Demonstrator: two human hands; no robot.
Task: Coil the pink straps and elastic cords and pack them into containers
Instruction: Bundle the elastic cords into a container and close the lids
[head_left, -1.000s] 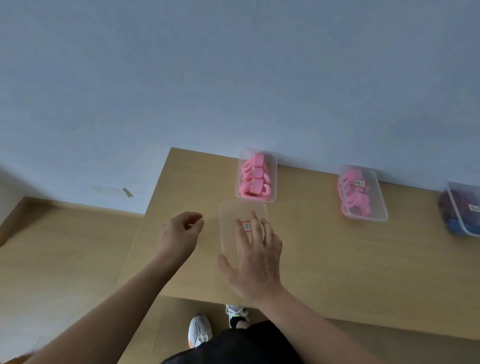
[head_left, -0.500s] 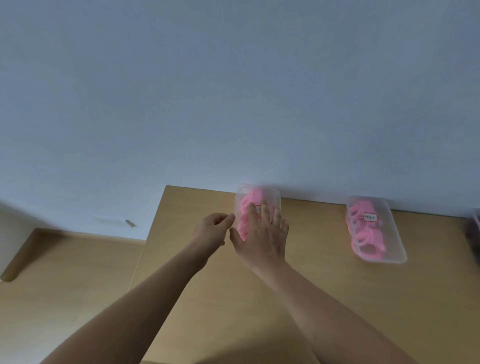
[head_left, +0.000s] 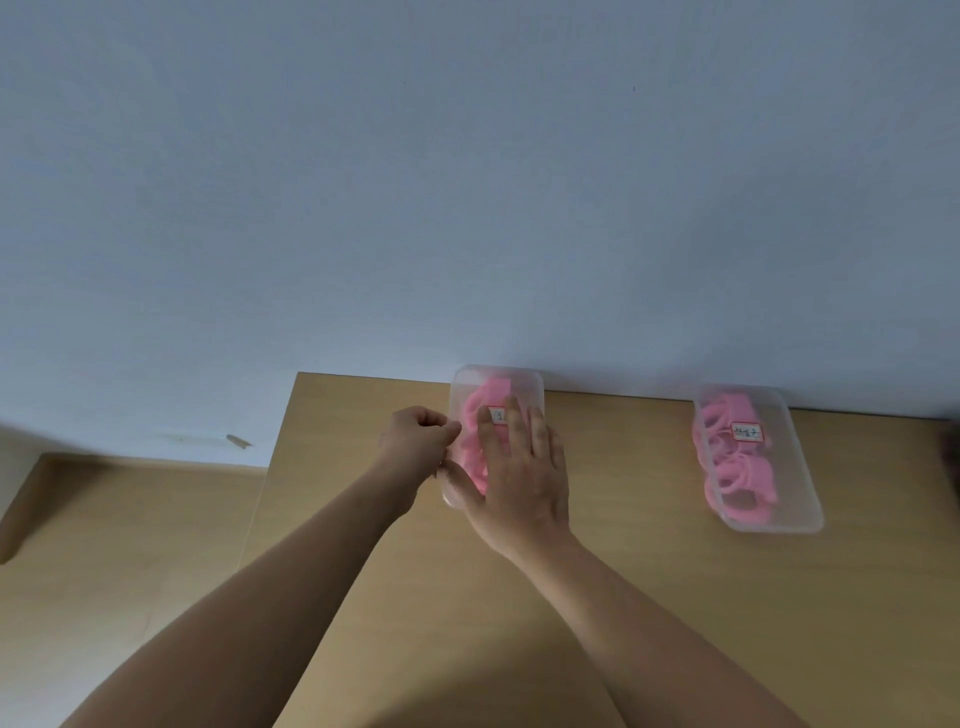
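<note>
A clear plastic container (head_left: 524, 384) of coiled pink straps (head_left: 488, 395) stands at the table's far edge, with a labelled clear lid on top. My right hand (head_left: 519, 467) lies flat on that lid with straight fingers, pressing it down. My left hand (head_left: 418, 441) is at the container's left edge, fingers curled, thumb and fingertips against the lid's rim. A second closed container (head_left: 800, 509) of pink coils sits to the right.
The wooden table (head_left: 649, 597) stands against a pale blue wall (head_left: 467, 182). Its left edge runs beside my left forearm, with wooden floor (head_left: 119, 545) below. A dark object (head_left: 953, 452) shows at the right frame edge.
The lid went from the table in front of the open container onto the container. Both hands moved forward with it; my right palm now presses it and my left hand is at its rim.
</note>
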